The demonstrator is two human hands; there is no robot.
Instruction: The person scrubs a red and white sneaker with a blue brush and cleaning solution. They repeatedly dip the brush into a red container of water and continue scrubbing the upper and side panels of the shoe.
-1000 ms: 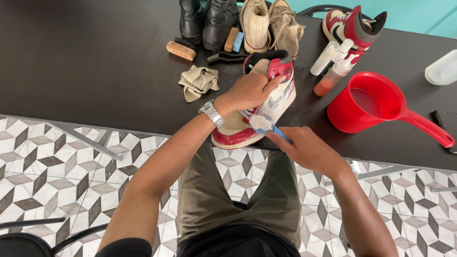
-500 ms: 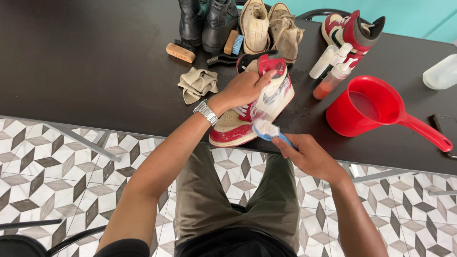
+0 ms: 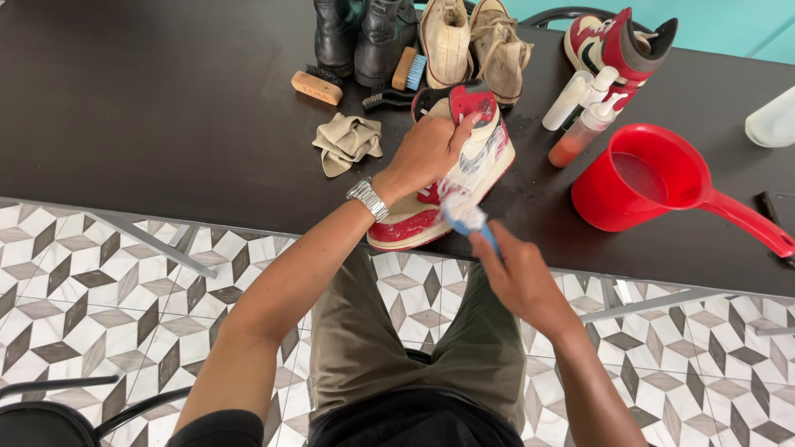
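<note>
Around our hands the dark table (image 3: 166, 108) is crowded: a red plastic scoop (image 3: 654, 182) of water on the right, slim bottles (image 3: 580, 116) beside it, a crumpled beige cloth (image 3: 346, 142), and worn boots and shoes along the far edge. Our left hand (image 3: 426, 153) grips the red-and-white high-top sneaker (image 3: 451, 174), tilted at the table's near edge, its side foamy. Our right hand (image 3: 517, 277) clasps a blue-handled brush (image 3: 468, 219), bristles against the sneaker.
</note>
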